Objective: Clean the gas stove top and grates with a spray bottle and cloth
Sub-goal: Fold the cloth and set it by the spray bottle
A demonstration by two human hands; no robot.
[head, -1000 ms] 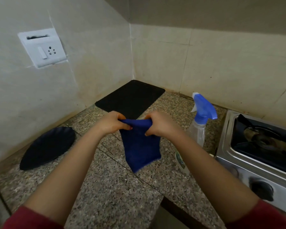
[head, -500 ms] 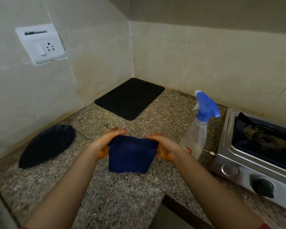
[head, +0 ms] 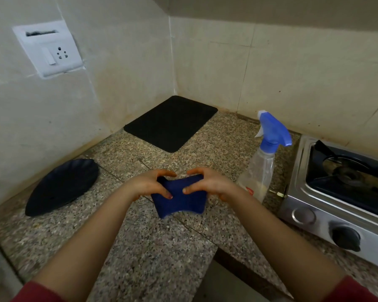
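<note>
While both hands pinch blue cloth (head: pixel 179 198), spray bottle (head: pixel 262 168) stands beside stove (head: pixel 336 192).

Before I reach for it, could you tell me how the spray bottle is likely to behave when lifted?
The spray bottle probably lifts lightly: its clear body shows little liquid. Tall, narrow and top-heavy under the blue trigger head, it may tip if nudged.
</note>
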